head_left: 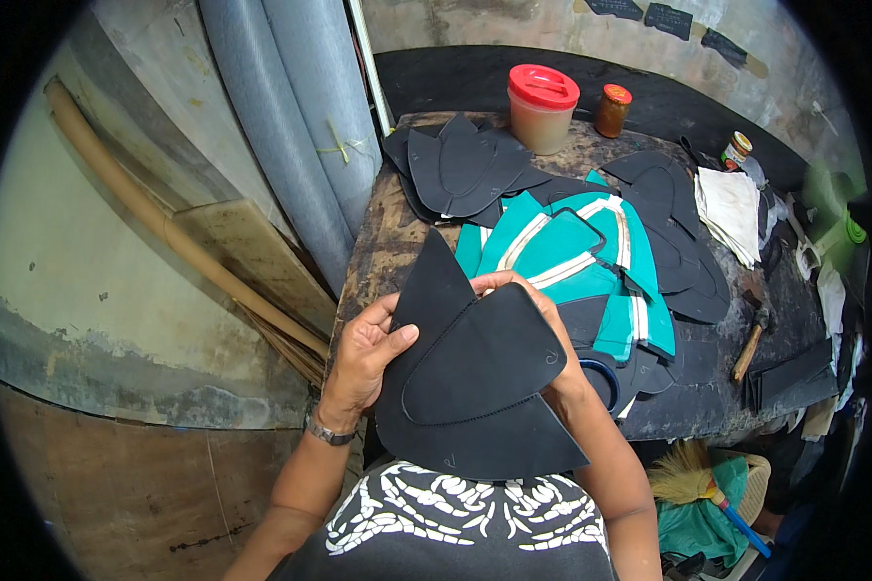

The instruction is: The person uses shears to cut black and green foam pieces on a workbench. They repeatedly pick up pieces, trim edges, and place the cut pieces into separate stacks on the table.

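Above the lap, close to the near edge of the bench [378, 242], both hands hold up a black panel [470, 378], a matte, leathery piece cut to a rough triangle with a pointed upper tip and a broad lower edge. A second, rounded tongue-shaped layer lies on its face, outlined by a line of stitching. The left hand [363, 358] grips the panel's left edge, thumb pressed flat on the front and fingers curled behind; a metal watch band circles the wrist. The right hand [538, 310] is mostly hidden behind the panel, with only fingertips hooked over its top edge, so it is closed on the piece too.

The bench top is dark, scuffed and blotched. Just beyond the held panel lies a fan of teal pieces [572, 257] with cream stripes and black edging, smooth and slightly glossy. More black cut pieces [460, 169] are stacked at the far left and along the right. At the far edge stand a translucent tub with a red lid [543, 108] and a small amber jar [611, 109]. A stack of white cloth [731, 208] sits at the right, and a hammer [751, 344] with a wooden handle lies near the bench's right front. Grey corrugated pipes [291, 126] lean against the rough wall on the left.
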